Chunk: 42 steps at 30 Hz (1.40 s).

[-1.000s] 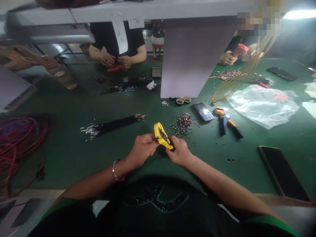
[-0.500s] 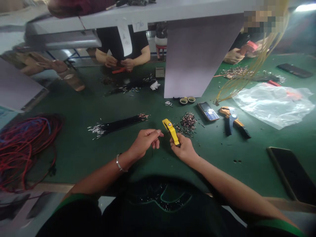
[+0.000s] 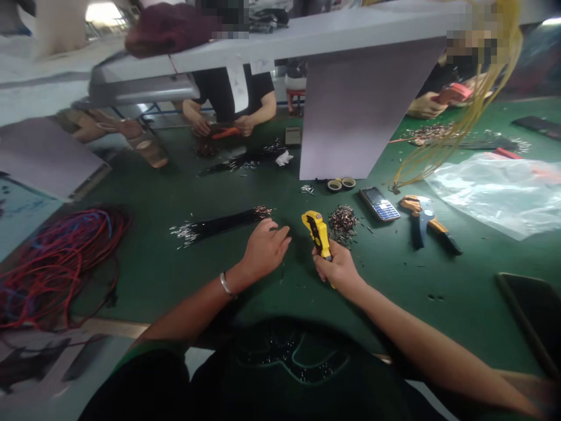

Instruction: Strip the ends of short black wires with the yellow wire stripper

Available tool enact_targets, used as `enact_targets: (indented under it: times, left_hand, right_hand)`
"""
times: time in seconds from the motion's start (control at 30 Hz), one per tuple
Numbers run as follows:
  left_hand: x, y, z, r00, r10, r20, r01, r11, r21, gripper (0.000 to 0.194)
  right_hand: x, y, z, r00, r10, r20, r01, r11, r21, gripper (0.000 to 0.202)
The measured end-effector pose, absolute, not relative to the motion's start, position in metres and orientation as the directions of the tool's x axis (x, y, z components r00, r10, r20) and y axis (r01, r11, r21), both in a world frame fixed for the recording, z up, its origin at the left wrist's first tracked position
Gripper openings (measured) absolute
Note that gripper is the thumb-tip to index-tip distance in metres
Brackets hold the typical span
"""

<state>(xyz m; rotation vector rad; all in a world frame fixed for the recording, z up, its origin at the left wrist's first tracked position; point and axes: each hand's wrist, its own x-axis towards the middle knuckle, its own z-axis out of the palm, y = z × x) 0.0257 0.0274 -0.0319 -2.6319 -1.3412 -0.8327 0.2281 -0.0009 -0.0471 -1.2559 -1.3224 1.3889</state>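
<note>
My right hand [image 3: 339,266] is wrapped round the handles of yellow wire strippers [image 3: 318,231], whose head points up and away from me. To the left, my left hand [image 3: 267,248] has its fingers apart, close to the copper-tipped end of a bundle of black wires [image 3: 221,224]. The bundle lies across the table, with silvery tips at its far left end. Nothing shows clearly in the left hand. Just beyond the right hand is a pile of small dark and coppery bits [image 3: 343,222].
Coiled red and blue wires [image 3: 61,263] lie at left. On the right are a keypad phone [image 3: 379,204], orange-and-blue pliers [image 3: 423,219], a clear plastic bag [image 3: 499,193] and a dark smartphone [image 3: 532,316]. A pale partition [image 3: 350,111] stands ahead; people work beyond it.
My left hand has opened from a pinch and moved towards the wire bundle's copper end. The strippers have turned slightly in my right hand. The whole view has shifted.
</note>
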Motion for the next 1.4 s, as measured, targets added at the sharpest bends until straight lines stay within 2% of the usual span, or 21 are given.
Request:
enact_targets:
  times: [0.13, 0.3, 0.43, 0.6, 0.7, 0.8, 0.9, 0.97, 1.07, 1.4]
  left_hand:
    - [0.027, 0.025, -0.031, 0.474, 0.649, 0.595, 0.707, -0.683, 0.182, 0.032]
    - [0.032, 0.017, -0.024, 0.507, 0.533, 0.677, 0.533, -0.811, 0.239, 0.031]
    - [0.032, 0.01, -0.012, 0.507, 0.553, 0.661, 0.438, -0.826, 0.355, 0.029]
    - [0.03, 0.009, 0.007, 0.42, 0.695, 0.584, 0.472, -0.717, 0.513, 0.027]
    - [0.031, 0.008, 0.016, 0.408, 0.768, 0.494, 0.433, -0.639, 0.635, 0.025]
    - [0.037, 0.008, 0.017, 0.426, 0.847, 0.318, 0.284, -0.459, 0.842, 0.023]
    - [0.045, 0.008, 0.011, 0.366, 0.915, 0.17, -0.009, -0.179, 0.984, 0.02]
    - [0.049, 0.009, 0.009, 0.319, 0.943, 0.096, -0.181, -0.039, 0.983, 0.018]
    - [0.052, 0.011, 0.01, 0.294, 0.955, 0.04, -0.295, 0.051, 0.954, 0.02]
    - [0.051, 0.011, 0.003, 0.259, 0.966, -0.023, -0.322, 0.109, 0.94, 0.019]
  right_hand:
    - [0.227, 0.0, -0.047, -0.159, 0.975, -0.155, -0.004, -0.158, -0.987, 0.017]
    - [0.225, 0.002, -0.046, -0.17, 0.967, -0.188, -0.074, -0.202, -0.976, 0.018]
    - [0.225, 0.002, -0.045, -0.208, 0.958, -0.198, -0.097, -0.222, -0.97, 0.019]
    - [0.223, 0.0, -0.046, -0.257, 0.945, -0.202, -0.114, -0.237, -0.965, 0.02]
    - [0.221, 0.0, -0.047, -0.284, 0.935, -0.213, -0.135, -0.259, -0.956, 0.021]
    - [0.218, -0.002, -0.047, -0.306, 0.928, -0.214, -0.141, -0.266, -0.954, 0.02]
    - [0.214, -0.005, -0.047, -0.327, 0.921, -0.212, -0.151, -0.272, -0.95, 0.02]
    - [0.212, -0.007, -0.047, -0.338, 0.915, -0.219, -0.148, -0.281, -0.948, 0.02]
    - [0.209, -0.009, -0.047, -0.346, 0.91, -0.228, -0.126, -0.285, -0.95, 0.02]
    - [0.201, -0.01, -0.05, -0.333, 0.899, -0.284, -0.065, -0.323, -0.944, 0.02]
